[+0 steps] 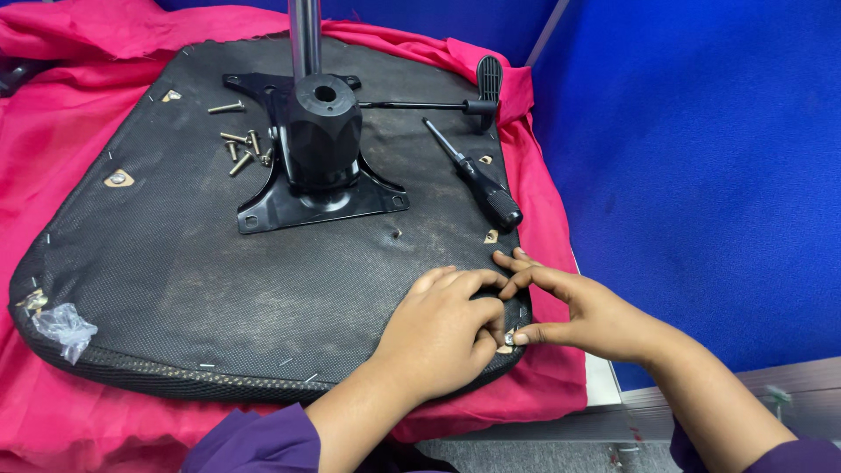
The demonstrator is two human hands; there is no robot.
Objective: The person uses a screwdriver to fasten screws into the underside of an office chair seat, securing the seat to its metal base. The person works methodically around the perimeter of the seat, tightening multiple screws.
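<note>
An upturned chair seat (pixel 219 289) lies on pink cloth (pixel 53 166), with its black bracket (pixel 320 166) bolted near the far middle. At the near right corner both hands meet over a small bolt (pixel 509 336) set in a hole there. The left hand (pixel 442 337) has its fingers pinched together on the bolt; the right hand (pixel 583 311) steadies it with thumb and forefinger. This looks like starting the bolt by hand. The screwdriver (pixel 477 180) lies just beyond, spare bolts (pixel 241 149) far left.
</note>
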